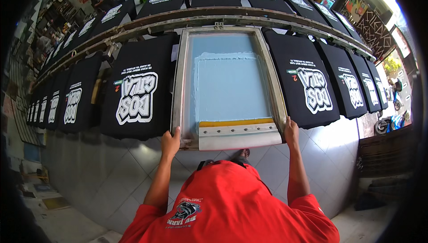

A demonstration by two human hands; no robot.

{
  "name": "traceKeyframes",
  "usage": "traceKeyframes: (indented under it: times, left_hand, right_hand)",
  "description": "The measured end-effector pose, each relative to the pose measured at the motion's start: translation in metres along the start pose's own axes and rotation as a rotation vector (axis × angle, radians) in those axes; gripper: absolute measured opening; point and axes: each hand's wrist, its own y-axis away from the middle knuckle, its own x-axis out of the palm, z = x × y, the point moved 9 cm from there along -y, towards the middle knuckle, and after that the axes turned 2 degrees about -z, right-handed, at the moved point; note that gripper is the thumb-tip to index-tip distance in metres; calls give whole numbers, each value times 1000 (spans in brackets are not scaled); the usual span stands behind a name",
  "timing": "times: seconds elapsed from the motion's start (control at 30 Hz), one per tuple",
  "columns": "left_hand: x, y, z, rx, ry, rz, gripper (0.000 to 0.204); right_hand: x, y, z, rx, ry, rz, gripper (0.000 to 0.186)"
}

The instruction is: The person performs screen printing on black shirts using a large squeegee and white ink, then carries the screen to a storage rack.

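Note:
My left hand grips the near left corner of a silkscreen frame, with the thumb along its side. My right hand is closed on the frame's near right side. The frame lies over one station in the row and holds a screen coated with pale blue ink. A squeegee with a yellow blade rests across its near end. Black printed T-shirts lie on platens either side of it; whatever is under the screen is hidden.
A second row of shirt-covered platens runs behind a long rail. Another person is at the back left. Below me is a tiled floor. A motorbike stands outside at the right, beside a dark wooden structure.

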Motion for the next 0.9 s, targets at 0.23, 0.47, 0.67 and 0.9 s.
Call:
traceKeyframes:
  times: [0.23, 0.47, 0.67, 0.9]
  left_hand:
    - [22, -6, 19, 19, 112, -28, 59]
    - [28, -8, 24, 21, 227, 15, 53]
    - [-31, 34, -12, 151, 117, -111, 59]
    - [19, 106, -122, 666, -269, 358, 71]
  right_hand:
    - [13, -4, -4, 2, -40, -19, 57]
    - [20, -10, -9, -24, -134, 15, 51]
    - [-30, 72, 88, -684, 186, -42, 44]
    - [11, 122, 107, -1013, 371, 285, 62]
